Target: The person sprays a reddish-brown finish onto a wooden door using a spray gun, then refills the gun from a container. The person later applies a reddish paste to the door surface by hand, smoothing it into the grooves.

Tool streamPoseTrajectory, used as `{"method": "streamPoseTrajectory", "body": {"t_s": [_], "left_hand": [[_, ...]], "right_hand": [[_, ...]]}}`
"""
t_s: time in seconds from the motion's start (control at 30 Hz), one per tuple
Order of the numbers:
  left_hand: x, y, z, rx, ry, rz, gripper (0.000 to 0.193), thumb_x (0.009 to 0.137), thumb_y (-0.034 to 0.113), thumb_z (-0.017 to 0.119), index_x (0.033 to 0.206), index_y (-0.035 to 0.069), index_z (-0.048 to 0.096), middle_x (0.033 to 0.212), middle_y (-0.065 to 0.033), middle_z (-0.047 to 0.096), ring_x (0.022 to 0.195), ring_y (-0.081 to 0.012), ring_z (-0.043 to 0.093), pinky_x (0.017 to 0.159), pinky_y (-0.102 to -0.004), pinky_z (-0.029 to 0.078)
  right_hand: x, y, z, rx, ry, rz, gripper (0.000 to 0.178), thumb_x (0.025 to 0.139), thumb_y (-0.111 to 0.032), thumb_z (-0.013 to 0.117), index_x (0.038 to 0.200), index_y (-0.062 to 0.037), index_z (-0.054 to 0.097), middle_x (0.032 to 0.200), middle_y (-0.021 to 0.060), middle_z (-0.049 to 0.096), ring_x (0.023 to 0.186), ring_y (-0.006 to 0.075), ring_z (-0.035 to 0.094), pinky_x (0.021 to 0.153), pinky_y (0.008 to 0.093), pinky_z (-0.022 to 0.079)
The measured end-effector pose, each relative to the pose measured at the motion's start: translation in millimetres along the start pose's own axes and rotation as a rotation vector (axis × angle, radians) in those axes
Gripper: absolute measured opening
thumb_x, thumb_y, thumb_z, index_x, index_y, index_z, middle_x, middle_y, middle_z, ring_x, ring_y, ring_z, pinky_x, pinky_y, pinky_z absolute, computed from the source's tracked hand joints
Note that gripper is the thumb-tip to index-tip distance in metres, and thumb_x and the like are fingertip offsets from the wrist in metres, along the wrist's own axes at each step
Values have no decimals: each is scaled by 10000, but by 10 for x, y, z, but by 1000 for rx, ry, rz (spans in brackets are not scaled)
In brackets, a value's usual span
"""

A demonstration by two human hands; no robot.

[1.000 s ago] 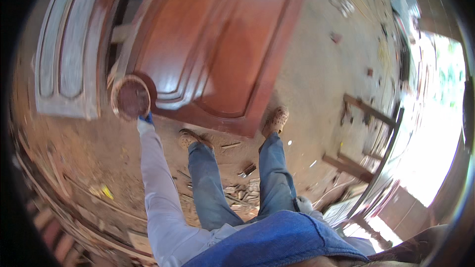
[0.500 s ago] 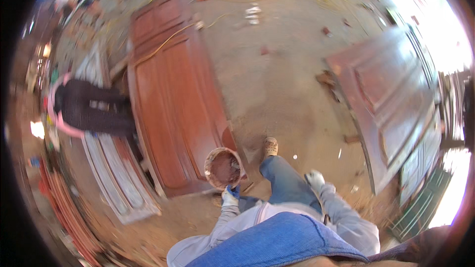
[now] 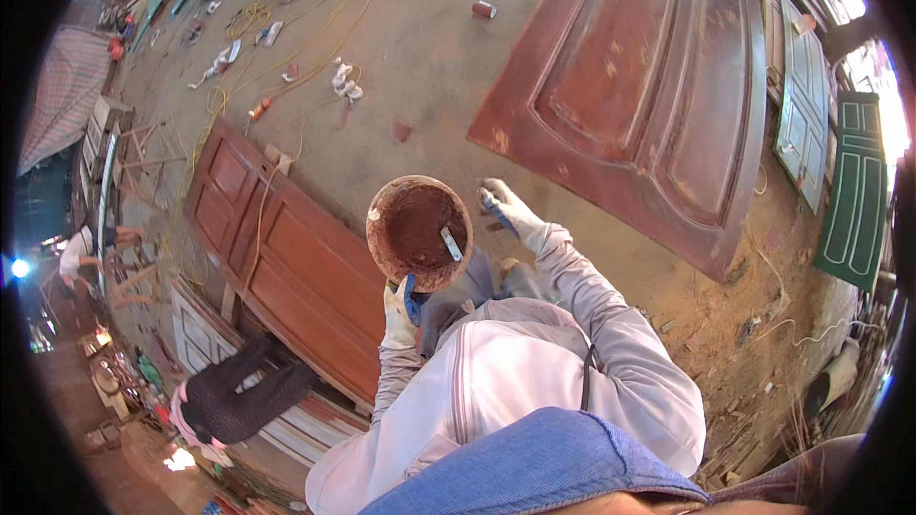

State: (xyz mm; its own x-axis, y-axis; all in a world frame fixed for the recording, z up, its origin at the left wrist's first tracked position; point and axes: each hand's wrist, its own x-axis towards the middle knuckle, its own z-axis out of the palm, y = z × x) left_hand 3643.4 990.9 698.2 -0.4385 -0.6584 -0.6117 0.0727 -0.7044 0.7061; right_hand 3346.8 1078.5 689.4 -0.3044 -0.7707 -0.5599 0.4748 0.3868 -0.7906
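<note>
My left hand point(image 3: 398, 310), in a white and blue glove, grips the near rim of a round bowl point(image 3: 420, 232) stained reddish-brown inside. A small flat tool point(image 3: 450, 243) lies in the bowl. My right hand point(image 3: 506, 208), also gloved, reaches forward just right of the bowl; whether it holds anything I cannot tell. Both sleeves are pale grey. A reddish-brown wooden door point(image 3: 286, 257) lies flat to the left of the bowl.
A second large red-brown door point(image 3: 649, 86) lies on the dirt ground at the right. Green and pale doors point(image 3: 859, 200) lean at the far right. A person in black point(image 3: 234, 391) bends over at lower left. Yellow cables point(image 3: 315, 29) and scraps litter the ground.
My view has swung right, so the flat door now lies further left. The bowl has risen to the middle of the view, and my right hand has come out beside it.
</note>
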Motion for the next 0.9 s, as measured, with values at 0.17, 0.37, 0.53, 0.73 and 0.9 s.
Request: {"method": "streamPoseTrajectory", "body": {"t_s": [0.17, 0.37, 0.53, 0.73, 0.9], "left_hand": [[991, 897, 317, 250, -123, -65, 389, 964, 174, 624, 1314, 33, 527, 1206, -117, 650, 1024, -244, 673, 874, -390, 572], [2457, 2153, 1000, 374, -324, -254, 565, 953, 306, 683, 1388, 33, 446, 1303, -137, 592, 1145, -275, 629, 1002, -451, 527], [3616, 2577, 1457, -63, -636, -624, 707, 976, 449, 593, 1521, 90, 321, 1496, -178, 446, 1338, -369, 485, 1119, -568, 407], [5482, 2781, 2676, -25, -608, -898, 660, 921, 263, 663, 1495, 96, 384, 1461, -158, 495, 1330, -352, 496, 1122, -568, 398], [6361, 3036, 3884, -33, -595, -749, 665, 849, 193, 663, 1461, 88, 425, 1389, -161, 550, 1269, -359, 540, 1085, -545, 450]], "right_hand": [[896, -239, 387, 477, -136, -199, 842, 902, -549, 687, 1506, -86, 327, 1438, 83, 460, 1291, 214, 461, 1064, 366, 406], [1993, -1031, 315, 695, 71, -236, 715, 956, -441, 652, 1505, -98, 351, 1486, 67, 443, 1351, 218, 439, 1131, 399, 371], [2454, -1509, 120, 892, 144, -414, 688, 959, -413, 647, 1508, -113, 360, 1499, 66, 438, 1378, 229, 418, 1150, 410, 354], [3406, -1933, -534, 1089, 291, -412, 585, 1012, -369, 568, 1508, -110, 393, 1459, 70, 520, 1287, 222, 541, 1112, 412, 439], [4340, -2986, -1590, 776, 404, -326, 666, 1009, -476, 554, 1531, -132, 325, 1527, 43, 415, 1370, 220, 436, 1112, 382, 399]]}}
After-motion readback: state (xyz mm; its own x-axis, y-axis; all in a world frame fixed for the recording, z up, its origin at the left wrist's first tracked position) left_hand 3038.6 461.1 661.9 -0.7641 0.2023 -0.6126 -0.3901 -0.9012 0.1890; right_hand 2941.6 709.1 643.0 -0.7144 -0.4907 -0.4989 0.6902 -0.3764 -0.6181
